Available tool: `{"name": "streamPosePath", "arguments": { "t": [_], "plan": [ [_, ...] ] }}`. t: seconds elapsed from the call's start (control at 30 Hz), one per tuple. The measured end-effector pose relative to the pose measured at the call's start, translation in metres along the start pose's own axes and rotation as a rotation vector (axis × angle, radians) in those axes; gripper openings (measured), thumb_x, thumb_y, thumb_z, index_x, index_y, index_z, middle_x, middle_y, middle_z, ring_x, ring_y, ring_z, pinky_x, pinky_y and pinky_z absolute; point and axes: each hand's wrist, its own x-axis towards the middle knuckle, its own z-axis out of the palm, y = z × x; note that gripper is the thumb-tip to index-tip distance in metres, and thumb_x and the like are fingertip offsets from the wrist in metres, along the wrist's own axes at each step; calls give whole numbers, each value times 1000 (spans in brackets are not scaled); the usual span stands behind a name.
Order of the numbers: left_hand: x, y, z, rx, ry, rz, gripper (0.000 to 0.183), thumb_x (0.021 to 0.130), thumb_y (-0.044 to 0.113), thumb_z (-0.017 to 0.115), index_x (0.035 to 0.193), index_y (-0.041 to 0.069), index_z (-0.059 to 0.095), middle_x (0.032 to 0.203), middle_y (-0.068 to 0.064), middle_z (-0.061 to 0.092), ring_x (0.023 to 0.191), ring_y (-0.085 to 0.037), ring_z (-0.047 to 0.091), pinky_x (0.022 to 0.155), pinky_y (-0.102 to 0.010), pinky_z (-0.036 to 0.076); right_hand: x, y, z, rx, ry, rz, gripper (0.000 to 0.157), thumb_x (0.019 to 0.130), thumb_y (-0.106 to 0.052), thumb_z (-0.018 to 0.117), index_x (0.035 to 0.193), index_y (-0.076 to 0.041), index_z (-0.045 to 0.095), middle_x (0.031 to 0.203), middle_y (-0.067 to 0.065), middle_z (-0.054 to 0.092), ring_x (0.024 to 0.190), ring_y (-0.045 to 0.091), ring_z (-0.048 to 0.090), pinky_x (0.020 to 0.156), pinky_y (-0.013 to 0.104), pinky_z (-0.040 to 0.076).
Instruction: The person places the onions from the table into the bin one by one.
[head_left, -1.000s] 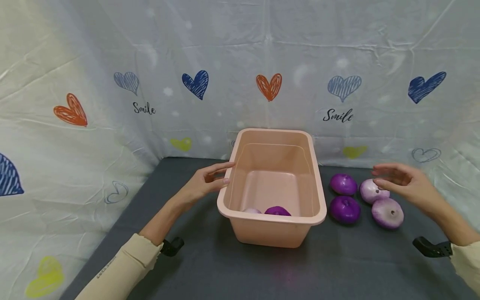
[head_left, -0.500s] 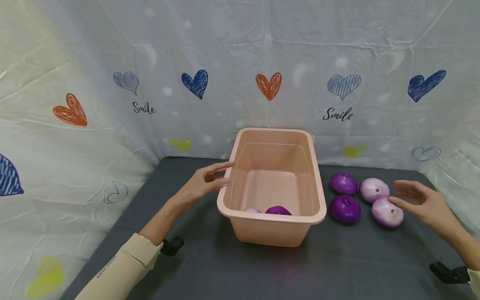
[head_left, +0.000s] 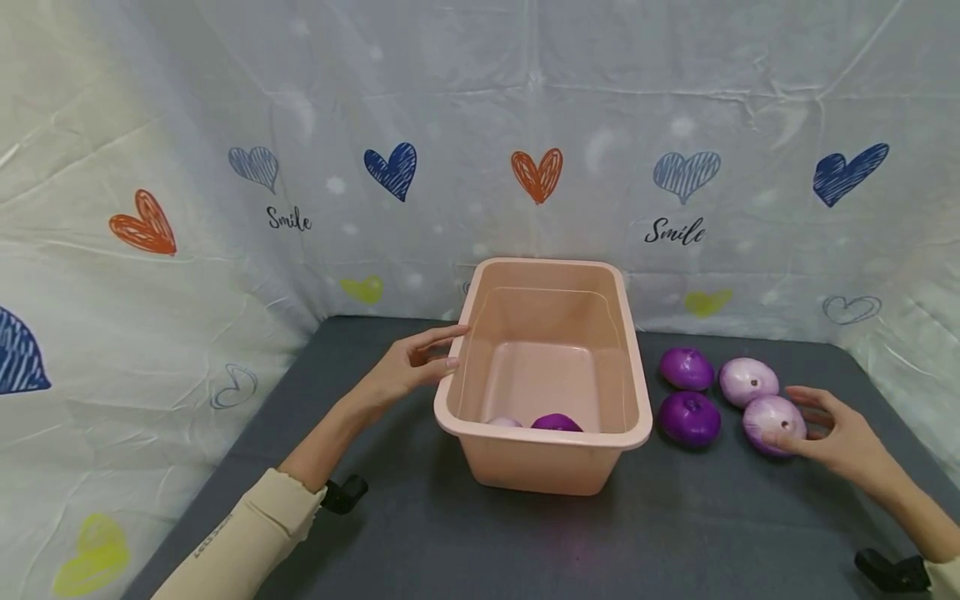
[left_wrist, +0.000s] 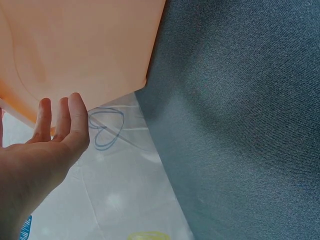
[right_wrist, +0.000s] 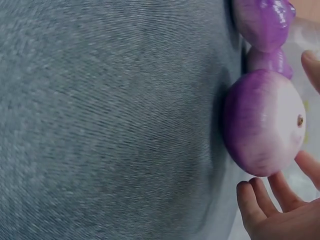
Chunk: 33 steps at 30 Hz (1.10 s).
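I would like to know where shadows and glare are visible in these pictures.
Head view: soft shadow around the bin on the table, curtain yellower at upper left; left wrist view: broad, soft-edged shadows over the table; right wrist view: bright glare on the topmost onion, dark shadow beside the large onion.

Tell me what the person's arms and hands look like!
The left hand and right hand wear no gloves. The left sleeve is cream with small dark lettering, too blurry to read; the right sleeve is cream too. Each wrist has a black strapped-on gadget.
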Motion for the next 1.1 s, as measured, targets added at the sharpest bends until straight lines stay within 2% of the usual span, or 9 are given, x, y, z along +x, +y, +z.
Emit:
{"name": "streamPosePath", "arguments": {
  "t": [0.07, 0.13, 0.17, 0.3, 0.37, 0.57, 0.73, 0.97, 1.1],
  "plan": [
    [0, 0, 0, 5, 3, 1, 55, 103, 23, 65, 154, 19, 48, 153, -11, 44, 129, -30, 54, 98, -49, 51, 0, 4, 1, 8, 12, -28, 70, 82, -8, 87, 138, 10, 49, 127, 5, 57, 98, -15, 50, 70, 12, 50],
    [-1, 1, 0, 11, 4, 2, 55, 103, 24, 65, 154, 19, 48, 154, -11, 43, 129, -30, 54, 98, -49, 51, 0, 5, 2, 7, 21, -52, 68, 80, -5, 88, 135, 10, 52, 125, 4, 57, 95, -14, 51, 69, 12, 50],
    [-1, 0, 0, 15, 5, 1, 55, 103, 24, 65, 154, 19, 48, 154, -11, 43, 129, -30, 54, 97, -49, 51, 0, 5, 2, 1, 22, -59, 67, 80, -5, 88, 134, 10, 52, 125, 5, 58, 94, -14, 52, 69, 12, 50],
    [-1, 2, 0, 17, 5, -2, 55, 102, 25, 65, 154, 19, 48, 155, -10, 42, 130, -30, 53, 98, -49, 51, 2, 3, 3, -17, 21, -81, 66, 79, -4, 88, 132, 12, 53, 126, 34, 55, 91, -13, 53, 68, 11, 49],
    [-1, 2, 0, 17, 5, -4, 55, 102, 25, 65, 155, 19, 48, 155, -11, 42, 130, -30, 53, 98, -49, 51, 2, 2, 3, -16, 14, -83, 66, 79, -4, 88, 133, 12, 52, 126, 36, 54, 90, -13, 53, 68, 11, 49],
    [-1, 2, 0, 16, 6, -4, 55, 102, 24, 65, 154, 19, 48, 154, -11, 43, 129, -30, 54, 96, -48, 52, 3, 1, 4, -20, 6, -66, 66, 80, -6, 88, 133, 12, 52, 125, 37, 55, 87, -10, 56, 67, 12, 50],
    [-1, 1, 0, 17, 7, -5, 55, 103, 25, 65, 154, 20, 48, 154, -11, 43, 128, -30, 55, 96, -48, 52, 4, 0, 5, -12, 7, -59, 66, 81, -9, 88, 134, 9, 53, 127, 33, 54, 93, -13, 52, 71, 10, 49],
    [-1, 1, 0, 14, 6, -5, 55, 102, 25, 65, 154, 22, 48, 154, -9, 43, 128, -29, 55, 97, -49, 51, 2, -1, 9, 26, -67, -84, 90, 78, -8, 91, 149, 5, 38, 135, 32, 47, 98, -12, 49, 72, 13, 49],
    [0, 0, 0, 18, 5, -9, 55, 102, 26, 65, 154, 22, 48, 154, -9, 43, 128, -30, 55, 97, -49, 51, 4, 1, 13, 32, -57, -142, 88, 75, -4, 91, 147, 4, 41, 138, 27, 45, 95, -5, 54, 71, 14, 49]
  ]
}}
